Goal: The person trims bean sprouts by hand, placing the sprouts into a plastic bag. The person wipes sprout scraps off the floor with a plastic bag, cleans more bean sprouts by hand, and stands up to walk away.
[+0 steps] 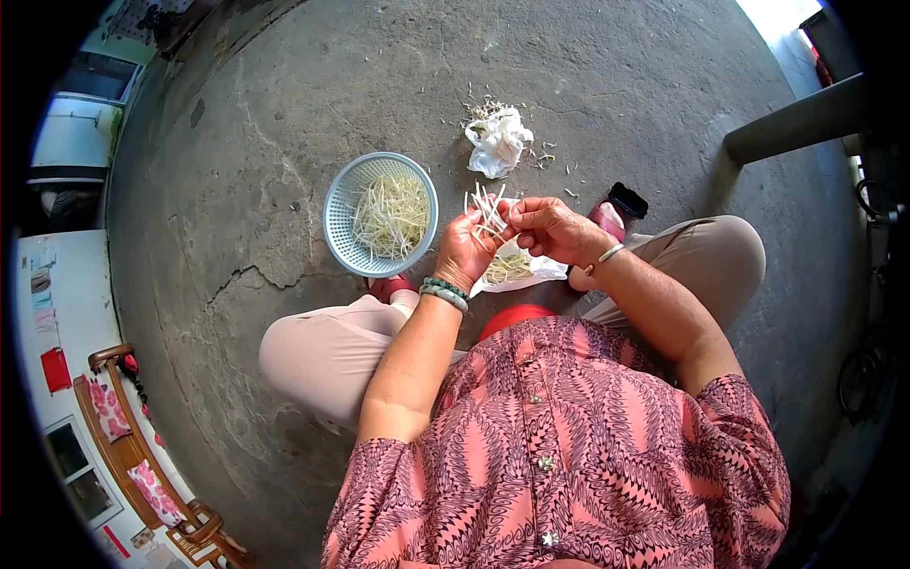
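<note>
A small bunch of bean sprouts (pixel 487 209) lies across the palm and fingers of my left hand (pixel 462 252), which is closed around it. Thumb and forefinger of my right hand (pixel 559 229) pinch together at the right side of this bunch, on the end of a sprout. To the left stands a pale blue plastic colander (pixel 333 228), with a heap of bean sprouts (pixel 391 216) inside. Beneath my hands, an open white plastic bag (pixel 550 269) holds more sprouts, partly hidden by my hands.
On the concrete floor ahead sits a crumpled white plastic bag (pixel 499 144), with small sprout scraps (pixel 485 106) scattered around it. A dark phone-like object (pixel 628 201) is near my right foot. A grey post (pixel 791 119) rises at the right, and a wooden bench (pixel 118 431) stands far left.
</note>
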Available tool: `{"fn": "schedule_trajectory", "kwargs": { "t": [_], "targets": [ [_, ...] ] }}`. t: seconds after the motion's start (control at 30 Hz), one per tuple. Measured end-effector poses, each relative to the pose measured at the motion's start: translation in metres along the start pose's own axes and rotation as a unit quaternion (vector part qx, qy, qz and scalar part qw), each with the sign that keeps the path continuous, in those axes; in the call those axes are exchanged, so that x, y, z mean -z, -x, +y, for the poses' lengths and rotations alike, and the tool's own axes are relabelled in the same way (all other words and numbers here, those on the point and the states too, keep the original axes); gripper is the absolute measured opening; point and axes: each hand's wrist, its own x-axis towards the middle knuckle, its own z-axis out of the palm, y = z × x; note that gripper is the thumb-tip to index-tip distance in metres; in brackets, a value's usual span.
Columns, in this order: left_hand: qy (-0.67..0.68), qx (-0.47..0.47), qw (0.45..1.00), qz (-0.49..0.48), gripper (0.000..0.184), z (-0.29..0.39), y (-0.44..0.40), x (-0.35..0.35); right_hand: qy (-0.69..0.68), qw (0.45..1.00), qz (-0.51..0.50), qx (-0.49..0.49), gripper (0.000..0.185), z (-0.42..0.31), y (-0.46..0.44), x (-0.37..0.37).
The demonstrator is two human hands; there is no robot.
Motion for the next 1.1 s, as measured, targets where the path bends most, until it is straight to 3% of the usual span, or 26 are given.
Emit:
{"fn": "schedule_trajectory", "kwargs": {
  "t": [0.1,0.4,0.63,0.97,1.03,1.1],
  "targets": [
    [-0.011,0.013,0.998,-0.054,0.033,0.002,-0.001,0.007,-0.013,1.000,-0.010,-0.012,0.007,0.001,-0.001,0.003],
    [-0.013,0.023,0.998,-0.058,0.035,0.004,0.000,0.004,-0.025,0.999,-0.040,0.010,0.008,-0.001,-0.004,0.009],
    [-0.009,0.015,0.999,-0.040,0.036,0.006,0.005,-0.009,0.079,0.985,0.096,0.116,0.007,-0.006,-0.009,0.030],
    [-0.040,0.013,0.997,-0.062,0.035,0.003,0.003,-0.003,0.262,0.946,0.070,0.180,0.014,0.016,-0.001,-0.012],
    [-0.030,0.016,0.999,-0.024,0.034,0.000,0.004,-0.007,0.419,0.871,0.074,0.246,0.012,0.019,-0.004,-0.014],
    [-0.034,0.020,0.999,-0.029,0.035,0.001,0.003,-0.005,0.483,0.797,0.118,0.343,0.011,0.023,-0.010,-0.010]
  ]
}}
